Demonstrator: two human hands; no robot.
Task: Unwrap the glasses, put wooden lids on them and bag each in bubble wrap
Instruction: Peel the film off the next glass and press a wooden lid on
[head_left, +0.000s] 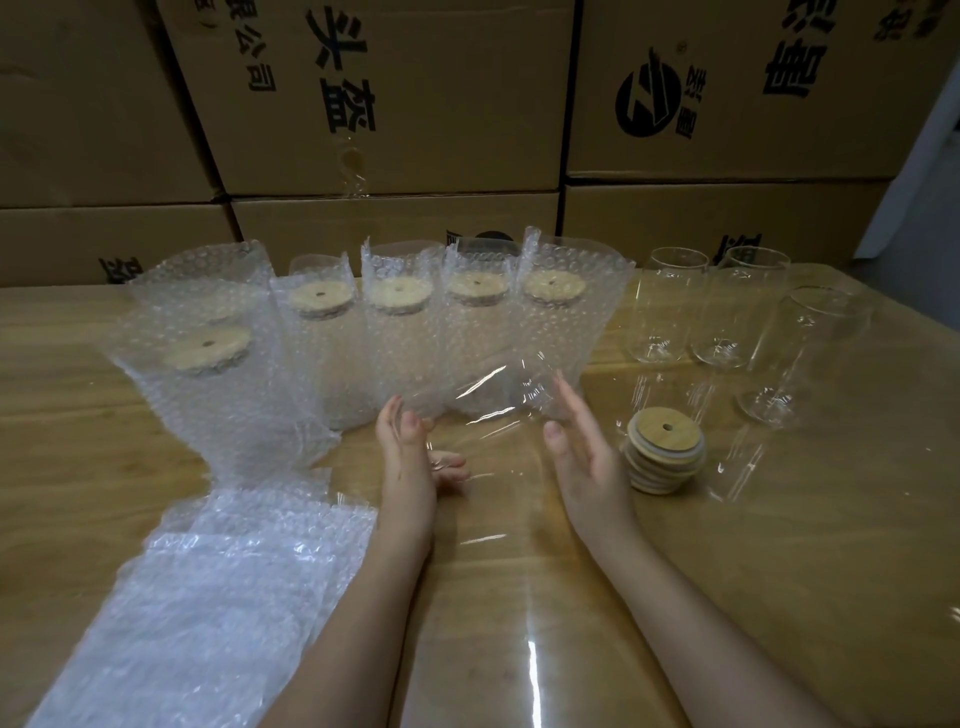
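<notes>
Between my two hands I hold up a clear glass in thin plastic film (483, 400), just above the table. My left hand (410, 467) grips its left side, thumb on top and fingers curled beneath. My right hand (582, 457) lies against its right side with straight fingers. A stack of wooden lids (665, 452) stands just right of my right hand. Three bare glasses (737, 312) stand at the back right. Several lidded glasses in bubble wrap bags (397, 312) stand in a row behind my hands.
A pile of flat bubble wrap bags (218, 587) lies at the front left of the wooden table (779, 571). Stacked cardboard boxes (395, 104) form a wall along the table's far edge. Clear film (530, 654) reflects light on the table near me.
</notes>
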